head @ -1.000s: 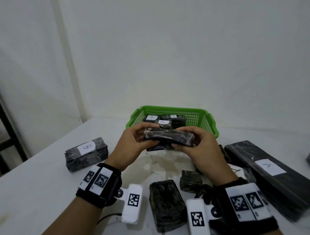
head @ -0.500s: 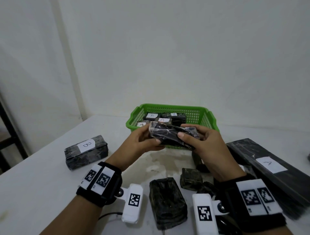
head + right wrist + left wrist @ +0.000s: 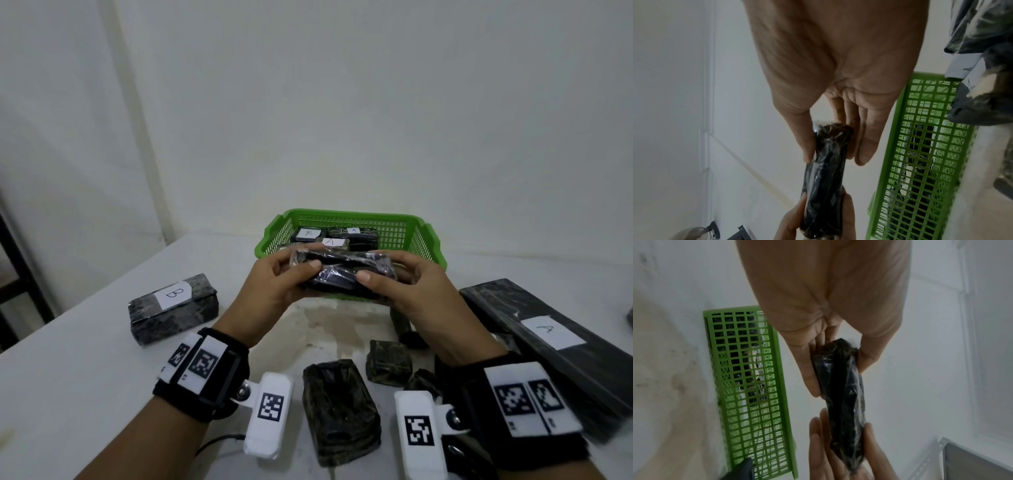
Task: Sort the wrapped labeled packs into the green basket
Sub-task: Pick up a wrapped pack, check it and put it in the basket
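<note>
In the head view, the left hand [image 3: 274, 287] and the right hand [image 3: 407, 291] are both pinching one dark wrapped pack [image 3: 342, 274], each grip taking one end, thumb on the near face and fingers behind. Compared with a second ago, the pack is sitting higher and further forward: it was being held low over the worktop [image 3: 85, 377] in front of the green basket [image 3: 424, 240], and now it is hanging against the basket's near rim. No label is showing on the face turned this way, so the hands seem to be turning it to find one. That suggests this pack is close to being dropped in beside the labelled ones already lying just beyond the grips. More packs are waiting: one marked B [image 3: 173, 308] left of the left grip, a long one marked A [image 3: 555, 346] right of the right grip, and several small ones [image 3: 339, 407] below both.

In the left wrist view, the left hand [image 3: 828, 313] is clamping the pack [image 3: 840, 394] between thumb and fingers, with the basket [image 3: 750, 386] just to the side.

In the right wrist view, the right hand [image 3: 838, 73] is pinching the pack [image 3: 824, 178] the same way, while the left hand's fingers are holding its far end; the basket [image 3: 920, 162] is lying alongside.
</note>
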`<state>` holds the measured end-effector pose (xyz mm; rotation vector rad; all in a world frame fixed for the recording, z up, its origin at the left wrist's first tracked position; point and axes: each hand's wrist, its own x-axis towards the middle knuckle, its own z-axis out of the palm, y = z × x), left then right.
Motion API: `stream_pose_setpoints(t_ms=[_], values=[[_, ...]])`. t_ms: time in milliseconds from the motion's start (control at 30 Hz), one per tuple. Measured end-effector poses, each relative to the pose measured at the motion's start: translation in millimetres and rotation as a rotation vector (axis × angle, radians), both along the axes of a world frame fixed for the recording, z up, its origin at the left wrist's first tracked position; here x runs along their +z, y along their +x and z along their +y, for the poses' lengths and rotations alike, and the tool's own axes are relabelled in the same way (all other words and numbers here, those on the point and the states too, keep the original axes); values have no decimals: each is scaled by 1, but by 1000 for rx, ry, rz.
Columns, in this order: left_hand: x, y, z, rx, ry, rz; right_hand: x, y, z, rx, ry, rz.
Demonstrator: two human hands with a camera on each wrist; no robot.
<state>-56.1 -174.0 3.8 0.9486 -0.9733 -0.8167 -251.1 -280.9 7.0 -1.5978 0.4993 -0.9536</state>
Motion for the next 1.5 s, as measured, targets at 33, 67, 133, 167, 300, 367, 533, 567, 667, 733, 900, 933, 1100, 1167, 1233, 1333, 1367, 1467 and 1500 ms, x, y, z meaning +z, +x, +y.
stream_pose_setpoints(t_ms=[33,67,133,167,300,367,533,567,667,733,900,933,1100,1167,1233,1333,1367,1467,1500], values=[[1,1,1,-1,-13,15,0,-1,0,0,15,-7],[1,2,1,-16,-21,34,0,-1,-1,-8,9,-9],[2,0,2,-71,-16,66,-1,-3,-2,-39,-25,1],[2,-1,2,-86,-6,61,-1,-3,-2,-58,-33,5],[0,2,1,-45,26,7,-2,-1,-1,-37,-55,19],[-1,1,2,-99,46,-7,-2,0,0,-38,-74,17],[0,1,2,-96,48,-25,-3,1,0,-49,-73,12],[0,4,2,-78,41,-32,-2,0,0,-45,-69,24],[1,9,3,-78,35,2,-1,-2,-3,-50,-90,36],[1,11,4,-71,42,-23,-2,-3,-5,-64,-97,23],[0,14,6,60,2,-222,-1,-4,-5,-7,-76,23],[0,14,7,58,-13,-242,-2,-4,-6,15,-51,22],[3,11,11,-25,-33,-376,-4,0,-7,30,153,-43],[3,9,11,-67,-8,-349,-5,0,-9,-17,111,-42],[3,6,9,-91,51,-225,-6,-2,-10,-56,51,-19],[-2,7,3,11,99,-184,-7,-3,-10,-75,15,-4],[-4,8,2,44,102,-200,-7,-2,-9,-76,-1,9],[-6,7,2,45,101,-222,-8,2,-6,-79,-34,36],[-5,5,2,31,98,-224,-9,4,-5,-82,-22,18]])
